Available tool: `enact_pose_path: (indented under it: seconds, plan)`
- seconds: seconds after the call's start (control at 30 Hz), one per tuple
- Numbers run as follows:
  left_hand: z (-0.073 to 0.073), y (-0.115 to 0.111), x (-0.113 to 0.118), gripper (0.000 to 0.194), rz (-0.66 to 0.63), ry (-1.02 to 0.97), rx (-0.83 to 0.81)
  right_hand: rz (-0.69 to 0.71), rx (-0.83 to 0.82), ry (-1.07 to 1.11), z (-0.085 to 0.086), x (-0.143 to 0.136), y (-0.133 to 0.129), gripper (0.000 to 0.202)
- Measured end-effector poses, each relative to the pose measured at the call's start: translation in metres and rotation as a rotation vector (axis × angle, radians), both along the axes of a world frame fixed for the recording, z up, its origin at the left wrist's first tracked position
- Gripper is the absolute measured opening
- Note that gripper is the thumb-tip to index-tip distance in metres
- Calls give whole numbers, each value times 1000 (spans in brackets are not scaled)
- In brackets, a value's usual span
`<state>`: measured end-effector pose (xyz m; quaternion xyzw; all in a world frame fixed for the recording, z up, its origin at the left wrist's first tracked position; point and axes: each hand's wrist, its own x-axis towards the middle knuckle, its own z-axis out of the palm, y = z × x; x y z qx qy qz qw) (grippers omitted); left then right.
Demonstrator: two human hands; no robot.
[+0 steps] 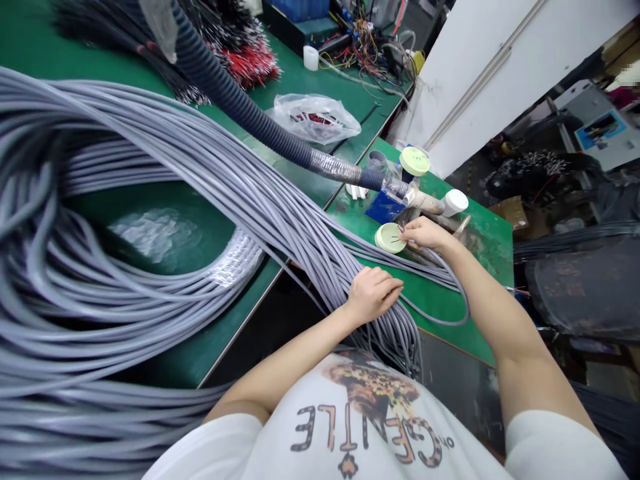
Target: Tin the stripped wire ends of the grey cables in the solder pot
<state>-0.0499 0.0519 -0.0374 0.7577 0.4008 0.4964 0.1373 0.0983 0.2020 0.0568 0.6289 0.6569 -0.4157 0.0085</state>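
My right hand (425, 235) pinches the stripped end of a grey cable, its thin wires over a round pale-green pot (390, 238). From that hand the grey cable (466, 300) loops right and bends back toward my left hand (374, 293). The left one lies on the thick bundle of grey cables (300, 227), its fingers curled over them; its thumb is hidden. Just beyond the right hand, a ribbed dark hose (240, 100) ends in a taped nozzle (425, 200) beside a blue block (385, 205).
A white-lidded jar (455, 202) and a pale-green lid (414, 161) stand farther back on the green board (480, 267). A plastic bag (317, 119), black and red wires (250, 63), and coiled cables (100, 267) lie on the green table. A gap separates table and board.
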Motion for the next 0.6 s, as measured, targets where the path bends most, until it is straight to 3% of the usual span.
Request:
enact_pose_path:
  seconds: [0.2,0.33,0.47,0.6]
  plan:
    - [-1,0,-1,15,-1,0,1,28,22,-75,-7,-10,1,19]
    - [0,0,-1,14,-1,-9,1,31,40,-81,-3,-7,2,23]
    - [1,0,-2,14,-2,-16,6,7,75,-1,11,24,4,23]
    - [1,1,-2,14,-7,-18,14,-209,49,75,16,78,9,21]
